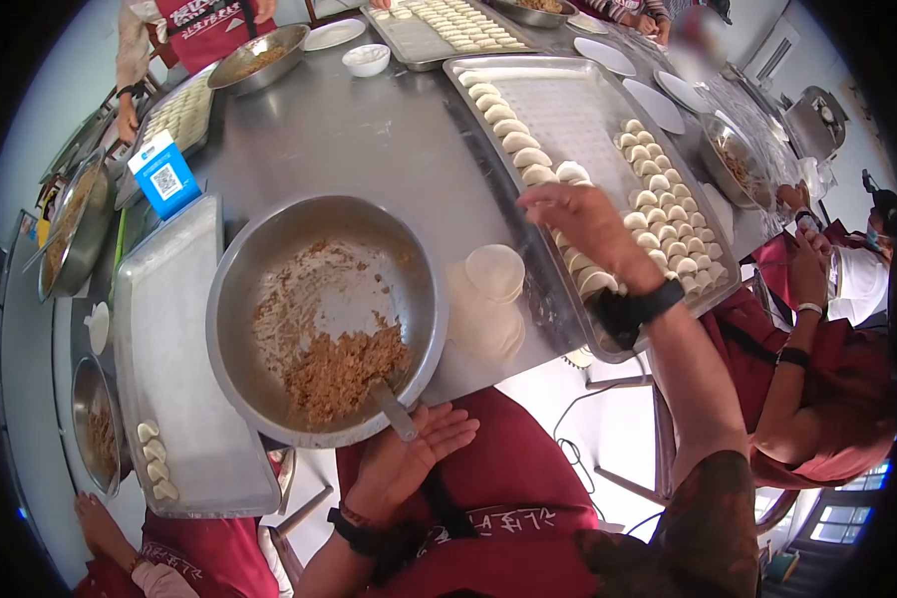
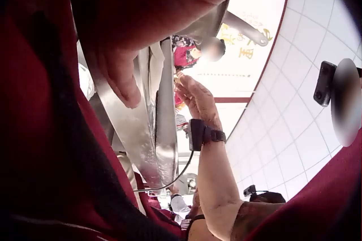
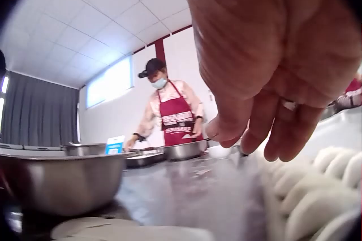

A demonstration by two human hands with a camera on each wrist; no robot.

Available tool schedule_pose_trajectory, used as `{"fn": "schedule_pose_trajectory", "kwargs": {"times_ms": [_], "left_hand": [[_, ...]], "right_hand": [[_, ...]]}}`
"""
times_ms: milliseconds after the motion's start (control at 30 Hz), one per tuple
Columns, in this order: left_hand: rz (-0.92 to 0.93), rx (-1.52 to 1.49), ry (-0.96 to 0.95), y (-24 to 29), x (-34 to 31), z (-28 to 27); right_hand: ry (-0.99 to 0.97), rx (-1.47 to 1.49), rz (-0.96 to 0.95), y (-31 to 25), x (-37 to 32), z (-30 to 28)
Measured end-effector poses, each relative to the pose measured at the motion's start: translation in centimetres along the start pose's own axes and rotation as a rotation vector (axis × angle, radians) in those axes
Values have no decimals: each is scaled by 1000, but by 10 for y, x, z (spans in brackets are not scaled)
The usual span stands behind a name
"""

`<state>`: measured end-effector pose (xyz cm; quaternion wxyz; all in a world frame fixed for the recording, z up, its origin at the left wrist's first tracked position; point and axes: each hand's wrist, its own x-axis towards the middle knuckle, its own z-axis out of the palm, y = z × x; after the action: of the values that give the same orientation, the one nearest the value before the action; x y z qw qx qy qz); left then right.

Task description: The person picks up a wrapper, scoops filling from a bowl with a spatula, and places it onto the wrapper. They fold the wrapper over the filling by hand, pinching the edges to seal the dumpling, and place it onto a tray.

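While the head view shows the hands well apart, the right hand reaches over a dumpling row on a tray, and the left hand lies palm up beside the bowl. The left wrist view shows its fingers near the spoon handle; the right wrist view, loosely hanging fingers beside the dumplings.

Count, head view: you are facing six metal bowls, four trays, one small white bowl, one blue QR stand, one utensil handle.
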<state>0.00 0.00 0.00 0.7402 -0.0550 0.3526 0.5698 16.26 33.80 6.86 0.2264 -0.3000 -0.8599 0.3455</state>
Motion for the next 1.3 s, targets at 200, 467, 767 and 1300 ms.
{"fn": "schedule_pose_trajectory", "kwargs": {"times_ms": [200,467,767,1300], "left_hand": [[63,-11,-57,-6,-25,7],[101,-52,-43,-10,-37,6],[169,-49,-67,-10,-44,10],[170,-65,-87,-16,-42,2]], "right_hand": [[-59,-93,0,-56,-35,65],[171,-388,-139,-67,-59,123],[381,-346,-37,-63,-53,151],[513,394,317,-91,-100,111]]}}
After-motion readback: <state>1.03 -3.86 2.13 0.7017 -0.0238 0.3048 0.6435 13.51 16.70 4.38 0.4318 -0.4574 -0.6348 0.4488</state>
